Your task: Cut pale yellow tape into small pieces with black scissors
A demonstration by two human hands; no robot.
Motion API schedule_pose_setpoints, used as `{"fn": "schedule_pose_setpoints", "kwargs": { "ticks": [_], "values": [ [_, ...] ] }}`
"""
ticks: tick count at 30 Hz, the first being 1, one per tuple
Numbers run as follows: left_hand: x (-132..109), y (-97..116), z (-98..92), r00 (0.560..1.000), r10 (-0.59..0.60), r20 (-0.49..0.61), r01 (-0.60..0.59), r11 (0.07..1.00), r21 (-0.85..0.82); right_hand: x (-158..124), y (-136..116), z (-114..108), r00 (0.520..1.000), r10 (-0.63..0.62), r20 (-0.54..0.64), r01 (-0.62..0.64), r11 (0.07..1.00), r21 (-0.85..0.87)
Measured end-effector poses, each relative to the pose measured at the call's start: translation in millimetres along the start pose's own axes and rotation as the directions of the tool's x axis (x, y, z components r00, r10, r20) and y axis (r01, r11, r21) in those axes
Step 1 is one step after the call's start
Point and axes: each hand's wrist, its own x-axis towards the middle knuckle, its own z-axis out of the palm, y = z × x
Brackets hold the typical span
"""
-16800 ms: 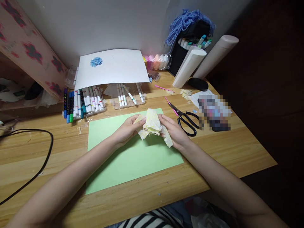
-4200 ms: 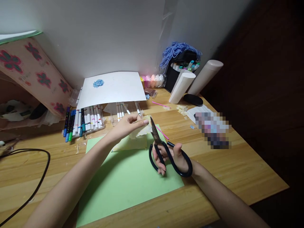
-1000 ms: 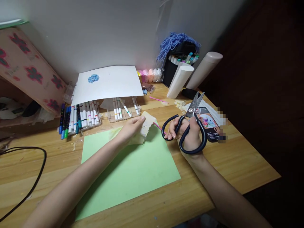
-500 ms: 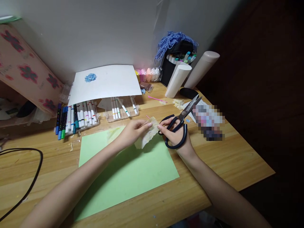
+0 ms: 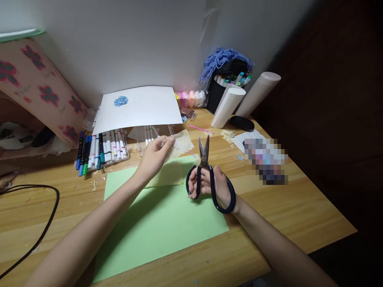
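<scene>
Thumb and fingers of my left hand (image 5: 157, 153) pinch a thin, pale yellowish piece of paper (image 5: 183, 143), which extends to the right of the fingertips. My right hand (image 5: 209, 184) holds black-handled scissors (image 5: 204, 157), their blades slightly parted and pointing away from me. Both hands are above a light green sheet (image 5: 167, 223) lying on the wooden table (image 5: 299, 207). Another yellowish piece (image 5: 167, 173) lies on the green sheet below my left hand.
White paper with a blue patch (image 5: 143, 113) rests over marker cases at the back. Markers (image 5: 110, 147) lie left; a white tube (image 5: 229, 107), black pen holder (image 5: 214, 95) and paper scraps (image 5: 229, 135) are at the back right.
My hands have moved apart. The scissors have swung from pointing right to pointing away from me, and my right fingers have left the thin paper, which my left hand still holds.
</scene>
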Motion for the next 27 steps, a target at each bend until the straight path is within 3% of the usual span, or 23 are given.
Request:
{"fn": "schedule_pose_setpoints", "kwargs": {
  "ticks": [4,9,15,21,27],
  "values": [
    [0.7,2.9,-6.5,0.997,0.035,-0.069,-0.031,0.998,0.061,-6.4,17.8,3.6,0.992,0.006,0.128,0.009,0.994,-0.113],
    [-2.8,2.5,-0.9,0.999,0.041,-0.020,-0.040,0.997,0.062,-8.6,23.7,3.3,0.988,-0.013,0.155,0.045,0.978,-0.205],
    [-5.9,-2.9,5.5,0.997,0.049,0.055,-0.053,0.996,0.071,-3.8,25.2,3.1,0.993,-0.025,0.112,0.041,0.989,-0.141],
    [-3.9,-3.1,3.6,0.998,0.028,0.059,-0.033,0.995,0.094,5.2,40.4,-3.0,0.985,-0.051,0.166,0.046,0.998,0.031],
    [-2.3,-1.8,1.1,0.998,-0.013,0.063,0.008,0.997,0.076,5.6,39.6,-3.9,0.988,-0.042,0.147,0.030,0.996,0.086]
  ]
}}
